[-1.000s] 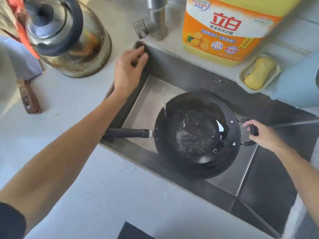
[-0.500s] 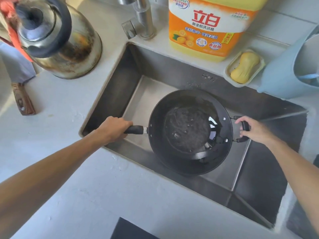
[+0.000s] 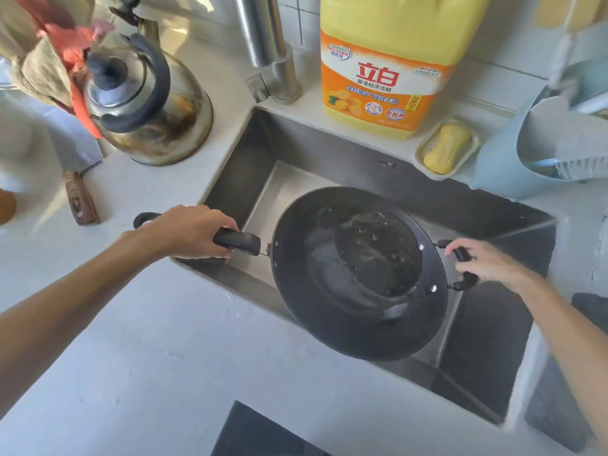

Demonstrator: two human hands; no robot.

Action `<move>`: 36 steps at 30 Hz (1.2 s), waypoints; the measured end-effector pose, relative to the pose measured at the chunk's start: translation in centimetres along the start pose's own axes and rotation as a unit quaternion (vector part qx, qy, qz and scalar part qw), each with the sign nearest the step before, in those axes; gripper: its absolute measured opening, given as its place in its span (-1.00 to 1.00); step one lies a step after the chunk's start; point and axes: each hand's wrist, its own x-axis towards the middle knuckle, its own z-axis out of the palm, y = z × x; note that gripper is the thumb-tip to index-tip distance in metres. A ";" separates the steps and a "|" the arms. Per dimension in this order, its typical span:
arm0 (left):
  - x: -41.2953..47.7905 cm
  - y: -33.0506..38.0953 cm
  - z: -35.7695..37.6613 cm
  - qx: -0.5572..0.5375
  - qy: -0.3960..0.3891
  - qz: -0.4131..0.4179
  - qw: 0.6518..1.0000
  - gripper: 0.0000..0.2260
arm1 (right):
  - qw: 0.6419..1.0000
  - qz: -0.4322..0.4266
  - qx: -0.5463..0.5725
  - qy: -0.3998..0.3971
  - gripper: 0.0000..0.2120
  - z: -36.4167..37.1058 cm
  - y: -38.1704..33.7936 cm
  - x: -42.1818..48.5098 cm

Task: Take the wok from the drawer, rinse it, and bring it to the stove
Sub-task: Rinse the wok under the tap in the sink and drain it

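At nine o'clock, we have our left hand (image 3: 194, 232) clenched around the long handle (image 3: 237, 241) of the wok (image 3: 358, 273), fingers (image 3: 210, 218) wrapped over the top of the grip. The wok sits above the sink (image 3: 243, 166), at the centre of our view, not resting on the basin floor as far as we can tell. A shallow pool of rinse water (image 3: 375, 251) lies inside it, gathered toward the three o'clock side.

At three o'clock, our right hand (image 3: 487, 264) is grasping the small loop handle (image 3: 462, 268), fingers curled round it.

From here we judge the main risk to be the water. If we tip too fast, or swing toward the stove before emptying the pan, the pool can slosh over the rim onto the table (image 3: 164, 340) at six o'clock, or onto the floor. Wet handles are a second worry: the loop grip is thin, and a slip there would drop that side against the steel wall.

We also watch the things crowding the edge. The kettle (image 3: 148, 103) stands at ten o'clock near the sink corner, and the long handle could clip it if we swing wide. The tap (image 3: 269, 51) at twelve o'clock, the detergent jug (image 3: 388, 70) and the soap dish (image 3: 447, 148) at one o'clock stand close behind the far rim, so a high lift could knock them.
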 end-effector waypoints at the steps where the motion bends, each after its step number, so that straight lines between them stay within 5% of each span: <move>1: -0.7 -0.1 0.0 -0.011 -0.011 -0.002 1.000 -0.88 | 1.000 0.001 -0.008 -0.008 -0.64 -0.7 -0.7 -0.9; 10: -4.9 -1.3 4.7 -0.157 -0.037 -0.016 0.987 -0.83 | 0.993 -0.045 -0.100 0.030 -0.62 -6.3 -6.2 -7.0; 16: -6.2 -2.1 5.8 -0.213 0.076 -0.022 0.974 -0.81 | 0.986 -0.084 -0.080 0.120 -0.53 -7.5 -7.6 -10.1; 23: -9.6 -3.1 0.3 -0.131 0.205 -0.012 0.970 -0.70 | 0.982 -0.093 0.008 0.167 -0.61 -5.8 -9.0 -11.2; 29: -11.9 -5.4 -3.3 -0.069 0.189 0.002 0.980 -0.67 | 0.982 -0.102 0.024 0.154 -0.65 -4.9 -11.1 -11.8; 36: -10.6 -6.1 1.4 -0.184 0.111 0.030 0.976 -0.78 | 0.984 -0.107 -0.028 0.139 -0.59 -8.5 -11.9 -13.1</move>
